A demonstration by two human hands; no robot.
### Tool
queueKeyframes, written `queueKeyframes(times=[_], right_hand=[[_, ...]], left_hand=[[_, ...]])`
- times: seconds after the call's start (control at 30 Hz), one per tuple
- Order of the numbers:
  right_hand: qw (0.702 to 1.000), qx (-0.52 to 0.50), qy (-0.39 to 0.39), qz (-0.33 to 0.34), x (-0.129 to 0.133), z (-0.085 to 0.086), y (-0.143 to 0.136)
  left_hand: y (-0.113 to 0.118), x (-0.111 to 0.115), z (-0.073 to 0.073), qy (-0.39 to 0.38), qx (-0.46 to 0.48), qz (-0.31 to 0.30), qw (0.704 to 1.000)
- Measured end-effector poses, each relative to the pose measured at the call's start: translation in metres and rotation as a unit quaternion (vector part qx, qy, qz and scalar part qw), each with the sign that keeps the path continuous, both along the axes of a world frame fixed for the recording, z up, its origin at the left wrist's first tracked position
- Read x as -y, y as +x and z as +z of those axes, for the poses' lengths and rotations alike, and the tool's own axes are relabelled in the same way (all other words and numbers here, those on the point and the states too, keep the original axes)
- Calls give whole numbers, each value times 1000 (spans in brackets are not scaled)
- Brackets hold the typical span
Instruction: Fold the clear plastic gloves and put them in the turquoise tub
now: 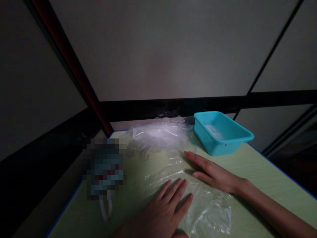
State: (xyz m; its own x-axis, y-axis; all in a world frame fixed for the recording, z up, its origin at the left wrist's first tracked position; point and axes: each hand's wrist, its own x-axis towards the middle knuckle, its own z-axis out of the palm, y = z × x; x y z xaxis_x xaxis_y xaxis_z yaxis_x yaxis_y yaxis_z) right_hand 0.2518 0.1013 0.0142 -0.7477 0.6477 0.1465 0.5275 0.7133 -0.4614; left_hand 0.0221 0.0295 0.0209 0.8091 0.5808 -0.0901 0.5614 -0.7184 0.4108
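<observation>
A thin, clear plastic bag (210, 211) lies spread and wrinkled on the light green table. My left hand (164, 210) is open and flat, palm down, with its fingers stretched over the bag's left part. To the right of it, my right hand (213, 170) is also open, fingers extended and turned sideways, near the bag's upper part. Whether the right palm touches the plastic I cannot tell. Beyond both hands sits a crumpled heap of clear plastic (158, 134) near the table's far edge.
A turquoise plastic basin (210, 143) stands at the table's far right, with something pale inside. On the left is a blurred-out item (106, 168) with a white strap (106, 211). Wall panels (158, 56) rise behind the blue-edged table (264, 178).
</observation>
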Motion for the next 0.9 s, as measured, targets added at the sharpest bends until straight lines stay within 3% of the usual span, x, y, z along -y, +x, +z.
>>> queueKeyframes(times=[0.13,0.37,0.43,0.6,0.73,0.9], right_hand=[[999,-18,-2,26,3,3,-6],[997,43,25,51,4,4,-12],[995,68,38,56,5,5,-14],[992,99,55,59,5,7,-21],[989,118,62,57,4,4,-23],[989,123,54,61,3,-5,-21]], left_hand=[[1,3,-8,16,6,-14,1000],[4,2,14,-25,42,13,999],[1,0,10,-22,74,59,995],[-4,-9,-15,3,165,158,973],[-2,-14,-24,42,164,155,973],[0,-14,-26,98,50,132,985]])
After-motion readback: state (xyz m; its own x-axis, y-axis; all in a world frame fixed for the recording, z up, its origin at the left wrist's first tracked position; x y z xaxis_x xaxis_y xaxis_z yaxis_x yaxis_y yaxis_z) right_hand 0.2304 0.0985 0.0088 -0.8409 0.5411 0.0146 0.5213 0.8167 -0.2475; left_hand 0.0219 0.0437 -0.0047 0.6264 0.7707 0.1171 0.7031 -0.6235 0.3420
